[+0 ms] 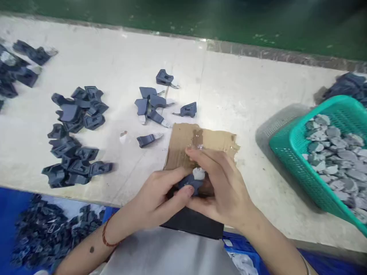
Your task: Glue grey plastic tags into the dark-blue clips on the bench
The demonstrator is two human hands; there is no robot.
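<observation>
A dark blue-grey part [190, 184] with a whitish lump [198, 173] on its end is held low over a worn piece of cardboard [183, 141]. My left hand [169, 194] pinches the part between thumb and fingers. Around its right side curls my right hand [220, 183], its thumb near the part's lower edge and its fingers arched above the lump; whether it grips anything is hidden. Several similar dark parts with pale ends [150, 103] lie on the table just beyond the cardboard.
Piles of dark parts [76, 168] lie on the white table [120, 68] at left. A green basket [298, 152] of grey-white pieces stands at right. A blue bin [8, 217] of dark parts is lower left. More dark parts [346, 88] sit behind the basket.
</observation>
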